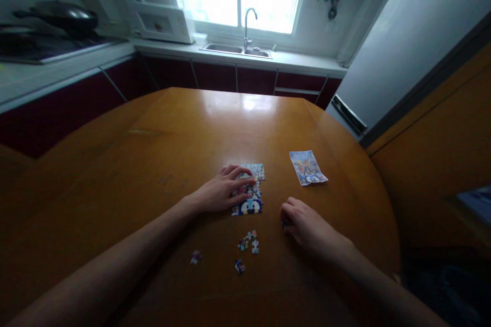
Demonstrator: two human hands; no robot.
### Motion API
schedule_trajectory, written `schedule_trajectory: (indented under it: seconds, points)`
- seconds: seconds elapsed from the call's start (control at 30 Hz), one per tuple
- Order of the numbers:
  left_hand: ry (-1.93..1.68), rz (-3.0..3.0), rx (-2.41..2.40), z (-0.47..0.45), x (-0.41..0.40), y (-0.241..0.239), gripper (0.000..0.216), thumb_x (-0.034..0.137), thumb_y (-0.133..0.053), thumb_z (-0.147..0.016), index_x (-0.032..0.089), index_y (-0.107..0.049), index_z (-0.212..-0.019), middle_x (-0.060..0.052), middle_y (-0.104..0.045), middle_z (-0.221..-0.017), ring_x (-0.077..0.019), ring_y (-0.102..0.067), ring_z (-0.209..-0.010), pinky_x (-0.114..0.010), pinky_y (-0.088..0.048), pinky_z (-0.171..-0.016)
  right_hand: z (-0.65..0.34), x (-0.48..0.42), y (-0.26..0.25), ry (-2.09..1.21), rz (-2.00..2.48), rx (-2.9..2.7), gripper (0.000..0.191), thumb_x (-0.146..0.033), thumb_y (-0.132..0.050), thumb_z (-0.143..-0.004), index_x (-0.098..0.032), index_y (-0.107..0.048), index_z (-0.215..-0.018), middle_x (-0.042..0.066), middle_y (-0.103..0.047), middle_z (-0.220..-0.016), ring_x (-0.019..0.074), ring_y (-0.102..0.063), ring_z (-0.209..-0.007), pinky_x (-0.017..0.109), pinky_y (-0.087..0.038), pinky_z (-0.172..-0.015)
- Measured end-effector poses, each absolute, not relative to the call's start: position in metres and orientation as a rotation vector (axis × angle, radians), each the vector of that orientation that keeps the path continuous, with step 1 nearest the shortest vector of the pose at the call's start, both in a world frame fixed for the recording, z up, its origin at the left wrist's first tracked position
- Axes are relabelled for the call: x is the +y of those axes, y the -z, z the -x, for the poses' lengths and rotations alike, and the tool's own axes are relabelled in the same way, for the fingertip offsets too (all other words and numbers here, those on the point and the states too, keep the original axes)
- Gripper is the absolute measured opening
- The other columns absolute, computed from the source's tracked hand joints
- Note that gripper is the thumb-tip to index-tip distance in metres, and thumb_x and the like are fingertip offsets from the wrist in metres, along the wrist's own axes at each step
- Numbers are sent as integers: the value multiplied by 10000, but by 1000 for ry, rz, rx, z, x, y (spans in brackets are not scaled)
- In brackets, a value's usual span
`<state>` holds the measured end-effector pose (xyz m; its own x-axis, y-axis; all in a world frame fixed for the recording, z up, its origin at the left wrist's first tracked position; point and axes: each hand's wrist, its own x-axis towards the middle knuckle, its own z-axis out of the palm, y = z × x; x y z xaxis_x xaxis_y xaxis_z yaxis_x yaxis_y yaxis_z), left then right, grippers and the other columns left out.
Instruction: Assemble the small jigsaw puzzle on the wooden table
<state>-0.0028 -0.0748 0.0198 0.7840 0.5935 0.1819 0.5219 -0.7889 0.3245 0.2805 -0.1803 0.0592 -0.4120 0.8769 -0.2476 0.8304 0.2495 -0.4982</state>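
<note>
My left hand (232, 187) lies with fingers spread over a partly assembled jigsaw puzzle (251, 207), covering its left and middle parts. A blue and white cartoon face shows along the puzzle's near edge. To the right of it, my right hand (301, 219) has its fingers curled around a small dark blue puzzle piece (285, 223), mostly hidden by the fingers. Nearer to me are loose puzzle pieces: a small cluster (249, 241), a dark blue and white bit (240, 266), and a pinkish bit (196, 257) on the left.
A printed picture sheet (308, 167) lies on the wooden table (172, 138), right of the puzzle. Beyond the table are a counter with a sink (224, 48), a microwave (161, 23) and a pan (63, 14) on the stove. A fridge (399, 30) stands at right.
</note>
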Motion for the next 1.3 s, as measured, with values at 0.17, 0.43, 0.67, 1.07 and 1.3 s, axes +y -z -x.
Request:
schedule_trajectory:
  seconds: [0.17, 0.43, 0.67, 1.07, 1.3]
  points:
    - [-421, -2710, 857, 3, -74, -19, 433, 477, -548, -992, 387, -542, -1416, -45, -523, -1405, -323, -426, -1310, -518, -329, -1137, -283, -178, -56, -926, 1621, -2427, 173, -43, -644, -796, -194, -590, -861, 68, -612, -1024, 200, -569, -939, 303, -428, -820]
    - [-410, -2718, 857, 3, -74, -20, 427, 472, -549, -994, 384, -537, -1412, -41, -516, -1415, -321, -422, -1309, -515, -325, -1141, -281, -179, -52, -912, 1695, -2378, 256, -26, -634, -782, -200, -609, -969, 76, -637, -1030, 216, -594, -959, 319, -427, -838]
    - [-425, -2712, 852, 3, -74, -18, 428, 492, -549, -992, 385, -539, -1407, -37, -525, -1410, -317, -422, -1312, -508, -315, -1152, -281, -181, -54, -927, 1624, -2339, 228, -18, -622, -793, -200, -611, -930, 71, -642, -1027, 206, -599, -956, 314, -451, -849]
    - [-406, -2726, 865, 2, -75, -19, 415, 468, -546, -996, 378, -542, -1401, -39, -519, -1417, -311, -429, -1315, -496, -318, -1144, -267, -163, -57, -754, 1413, -2250, 323, 9, -608, -810, -204, -599, -1052, 62, -636, -1066, 194, -609, -989, 324, -494, -880]
    - [-405, -2739, 853, 2, -75, -20, 418, 477, -536, -1001, 380, -528, -1407, -40, -530, -1407, -308, -432, -1301, -495, -329, -1132, -278, -123, -52, -689, 1210, -2522, 370, 46, -516, -834, -194, -651, -1082, 77, -639, -1116, 191, -602, -1047, 327, -479, -922]
